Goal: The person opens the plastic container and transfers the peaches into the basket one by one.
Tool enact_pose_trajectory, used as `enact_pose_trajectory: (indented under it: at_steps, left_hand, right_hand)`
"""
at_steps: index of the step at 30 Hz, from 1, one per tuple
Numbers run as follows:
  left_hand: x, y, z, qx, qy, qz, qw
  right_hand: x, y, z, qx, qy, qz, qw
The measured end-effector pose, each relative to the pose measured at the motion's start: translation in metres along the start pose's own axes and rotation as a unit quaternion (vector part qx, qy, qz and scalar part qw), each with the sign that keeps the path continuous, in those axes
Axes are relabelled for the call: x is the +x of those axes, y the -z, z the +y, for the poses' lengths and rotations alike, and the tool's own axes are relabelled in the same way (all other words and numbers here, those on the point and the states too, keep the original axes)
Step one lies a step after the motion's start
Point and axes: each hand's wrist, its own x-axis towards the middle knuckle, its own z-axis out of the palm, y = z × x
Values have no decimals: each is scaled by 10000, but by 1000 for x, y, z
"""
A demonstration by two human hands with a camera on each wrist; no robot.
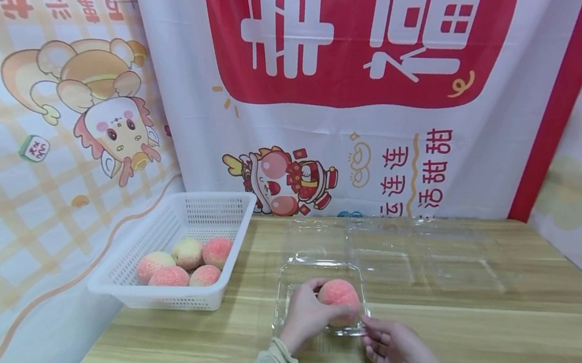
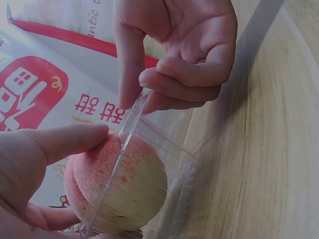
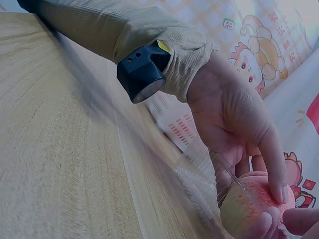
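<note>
Your left hand (image 1: 306,314) cups the peach (image 1: 340,300); your right hand (image 2: 174,55) pinches the clear tray (image 2: 164,164) rim; pulling could tip the tray, rolling the peach across the bench (image 1: 501,325).

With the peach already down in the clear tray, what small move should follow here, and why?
Probably the left hand should let go of the peach and lift out. The fruit already sits inside the clear plastic tray, the right hand pinches the tray's near rim to steady it, and five more peaches wait in the white basket.
</note>
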Motion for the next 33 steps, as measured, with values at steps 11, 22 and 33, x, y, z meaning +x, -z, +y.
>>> enact_pose_trajectory:
  at_steps: [11,22,33]
  left_hand:
    - [-1,1,1,-210,-47,86,9997]
    - [-2,1,3,-435,1,137,9990]
    - [-3,3,6,-600,-30,193,9980]
  right_hand:
    - [-1,-1,-1,-12,-8,-32,10000]
    - [-1,-1,-1,-7,-3,-26,10000]
    - [0,0,0,-1,11,-70,10000]
